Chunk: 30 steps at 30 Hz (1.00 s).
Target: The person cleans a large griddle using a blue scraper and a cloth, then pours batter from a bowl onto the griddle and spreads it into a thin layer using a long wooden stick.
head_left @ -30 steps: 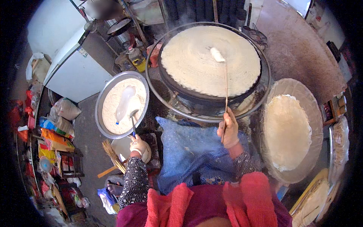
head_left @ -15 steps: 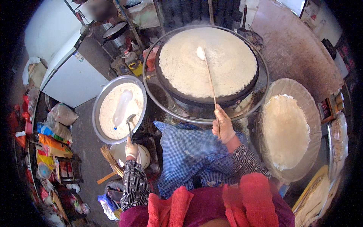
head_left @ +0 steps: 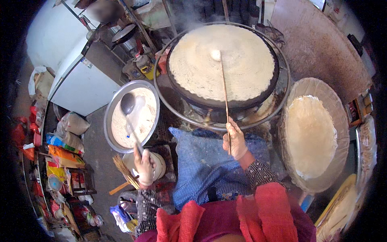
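My left hand [head_left: 145, 166] is closed round the handle of a metal ladle [head_left: 128, 103], its bowl over the pale batter in a wide metal basin [head_left: 156, 127]. A clear plastic bottle [head_left: 139, 108] with a blue cap lies in that batter, partly behind the ladle. My right hand [head_left: 236, 140] grips a long wooden batter spreader [head_left: 225, 86]. Its rounded, batter-coated head [head_left: 216, 55] rests on the middle of a large round crepe [head_left: 193, 76]. The crepe covers nearly all of a black griddle [head_left: 225, 105], with steam rising at its far left.
A metal ring [head_left: 177, 114] surrounds the griddle. On the right, a shallow round tray [head_left: 340, 129] holds a finished pale crepe [head_left: 310, 137]. A blue checked cloth [head_left: 197, 161] lies before me. Beside the basin are a white bucket [head_left: 160, 165], a straw brush [head_left: 124, 169] and, farther left, a white freezer [head_left: 80, 88].
The ladle's bowl has moved up and left across the basin, and my left hand has turned with it. More steam rises. The spreader's head stays near the crepe's middle.
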Motion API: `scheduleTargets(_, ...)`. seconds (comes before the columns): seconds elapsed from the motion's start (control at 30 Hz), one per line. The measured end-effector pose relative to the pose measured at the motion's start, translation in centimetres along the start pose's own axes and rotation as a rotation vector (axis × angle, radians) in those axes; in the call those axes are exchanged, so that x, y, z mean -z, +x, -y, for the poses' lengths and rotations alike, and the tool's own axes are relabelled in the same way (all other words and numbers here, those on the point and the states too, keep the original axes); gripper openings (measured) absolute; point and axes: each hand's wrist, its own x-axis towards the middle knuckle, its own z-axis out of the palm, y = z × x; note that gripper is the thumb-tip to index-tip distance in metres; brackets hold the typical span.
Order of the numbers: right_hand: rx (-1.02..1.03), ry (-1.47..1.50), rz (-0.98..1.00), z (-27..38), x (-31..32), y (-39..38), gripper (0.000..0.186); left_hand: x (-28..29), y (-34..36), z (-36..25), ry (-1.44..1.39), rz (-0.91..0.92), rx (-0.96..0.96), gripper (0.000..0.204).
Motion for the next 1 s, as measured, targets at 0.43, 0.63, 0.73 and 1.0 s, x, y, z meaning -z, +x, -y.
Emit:
scheduleTargets(0.43,0.081,0.082,-0.026,-2.0,2.4,-4.0,0.042,-26.4,12.7,-8.6,-0.005,0.5,-0.033,0.06)
scheduleTargets(0.63,0.017,0.096,0.116,-1.9,0.3,-2.7,0.039,-29.8,9.0,-9.4,-0.355,0.665,0.246,0.068)
scheduleTargets(0.73,-0.095,0.143,0.058,-1.6,-0.7,-1.1,0.039,-29.1,8.0,-10.9,-0.606,0.621,0.356,0.043)
scheduleTargets(1.0,0.193,-0.36,-0.123,3.9,1.3,-3.7,0.043,-15.8,8.7,-11.9,-1.204,0.768,0.603,0.015)
